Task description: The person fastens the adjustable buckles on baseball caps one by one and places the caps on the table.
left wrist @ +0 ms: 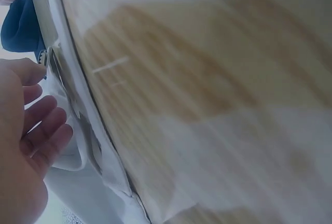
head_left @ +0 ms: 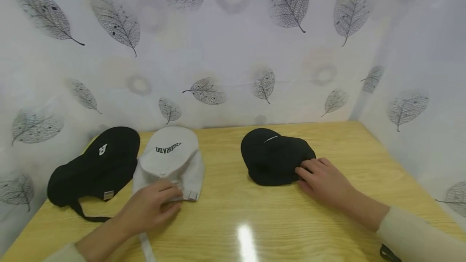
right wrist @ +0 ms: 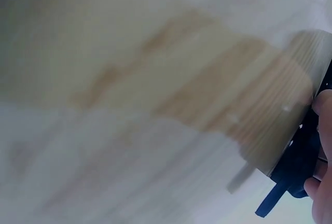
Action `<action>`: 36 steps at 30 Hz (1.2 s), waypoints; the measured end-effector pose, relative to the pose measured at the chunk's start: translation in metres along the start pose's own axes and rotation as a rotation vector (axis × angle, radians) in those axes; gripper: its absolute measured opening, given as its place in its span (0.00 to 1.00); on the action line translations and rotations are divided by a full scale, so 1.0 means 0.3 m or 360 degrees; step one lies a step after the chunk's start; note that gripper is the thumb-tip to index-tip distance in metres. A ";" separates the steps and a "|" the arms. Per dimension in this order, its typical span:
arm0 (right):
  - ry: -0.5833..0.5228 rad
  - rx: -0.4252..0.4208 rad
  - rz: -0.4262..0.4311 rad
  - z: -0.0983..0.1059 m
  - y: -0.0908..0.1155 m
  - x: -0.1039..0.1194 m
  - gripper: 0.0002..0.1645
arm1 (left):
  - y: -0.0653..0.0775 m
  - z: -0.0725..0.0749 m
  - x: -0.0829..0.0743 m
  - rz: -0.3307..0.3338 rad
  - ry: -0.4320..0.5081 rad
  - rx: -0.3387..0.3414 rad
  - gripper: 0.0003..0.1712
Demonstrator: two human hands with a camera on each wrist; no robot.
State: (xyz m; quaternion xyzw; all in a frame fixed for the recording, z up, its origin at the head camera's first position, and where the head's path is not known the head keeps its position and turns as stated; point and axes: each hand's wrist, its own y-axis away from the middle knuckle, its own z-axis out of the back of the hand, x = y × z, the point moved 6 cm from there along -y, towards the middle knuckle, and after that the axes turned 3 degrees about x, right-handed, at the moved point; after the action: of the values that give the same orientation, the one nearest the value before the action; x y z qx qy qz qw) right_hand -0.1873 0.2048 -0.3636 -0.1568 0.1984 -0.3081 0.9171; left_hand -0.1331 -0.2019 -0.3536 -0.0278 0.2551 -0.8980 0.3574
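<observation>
A white cap [head_left: 171, 148] with dark lettering lies at left of centre on the table. At its near edge, by the metal buckle [head_left: 193, 195], is the left hand [head_left: 153, 205]; its fingers are loosely bent, with a gap between thumb and fingers. In the left wrist view the thumb tip [left wrist: 37, 71] reaches the cap's strap edge. Right of centre, a black cap [head_left: 273, 157] lies on the table. The right hand [head_left: 325, 181] grips its right edge, fingers on top and thumb below. The right wrist view shows a loose dark strap [right wrist: 271, 199] hanging from this cap.
Another black cap [head_left: 113, 161] with a white emblem lies left of the white cap, its strap [head_left: 85, 215] trailing on the wooden table [head_left: 225, 213]. A leaf-patterned curtain [head_left: 233, 51] stands behind and beside the table. A small dark object [head_left: 388, 253] shows beneath the right sleeve.
</observation>
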 end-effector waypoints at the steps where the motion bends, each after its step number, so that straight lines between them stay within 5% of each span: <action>1: 0.0010 0.0001 -0.0013 0.003 0.004 -0.006 0.18 | 0.001 0.001 0.002 0.0002 0.0004 0.0001 0.18; 10: 0.0138 0.0112 -0.0313 0.021 0.063 -0.066 0.20 | 0.003 0.047 0.017 -0.0015 -0.0114 -0.0215 0.09; 14: 0.0158 0.0195 -0.0456 0.031 0.098 -0.104 0.19 | 0.001 0.077 0.033 0.0086 -0.0200 -0.0341 0.22; 21: 0.0165 0.0245 -0.0607 0.046 0.160 -0.176 0.17 | 0.008 0.109 0.062 0.0292 -0.0303 -0.0459 0.13; 36: 0.0122 0.0466 -0.0940 0.058 0.297 -0.301 0.16 | 0.020 0.070 0.100 0.0501 -0.0277 -0.0226 0.18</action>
State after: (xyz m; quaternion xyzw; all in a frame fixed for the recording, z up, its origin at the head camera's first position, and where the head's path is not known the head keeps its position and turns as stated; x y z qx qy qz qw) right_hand -0.2005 0.3323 -0.3608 -0.0623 0.1323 -0.5917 0.7928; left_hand -0.1468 -0.2344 -0.3423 -0.0903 0.2871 -0.8050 0.5113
